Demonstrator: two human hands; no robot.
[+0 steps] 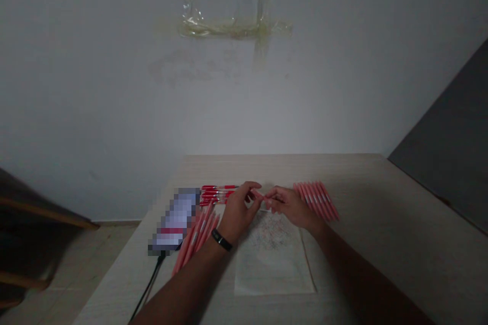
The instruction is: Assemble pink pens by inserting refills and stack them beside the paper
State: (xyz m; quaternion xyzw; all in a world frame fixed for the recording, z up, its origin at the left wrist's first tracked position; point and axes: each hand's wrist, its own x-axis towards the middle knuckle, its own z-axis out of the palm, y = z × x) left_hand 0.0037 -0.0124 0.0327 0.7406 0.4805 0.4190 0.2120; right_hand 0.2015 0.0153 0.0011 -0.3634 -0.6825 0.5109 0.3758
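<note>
Pale wood-grain counter point(385, 249) stretches away from the person, whose forearms reach over it from the bottom of the frame, a black wristband point(221, 239) on the left one. Nearest lies a speckled sheet of paper point(272, 264). Above its far edge, the left hand point(236, 216) and right hand point(290, 207) come together, their fingertips pinching a slim pink pen point(262, 199) whose long axis runs roughly across the frame, midway between them. Left of center, loose pink pens point(196, 241) fan out beside a pixelated phone point(175, 218) with a black cable point(151, 280). Red pens point(217, 194) lie farther back, more pink pens point(316, 200) sit upper right, and yellowed tape point(232, 28) marks the wall point(95, 111).
</note>
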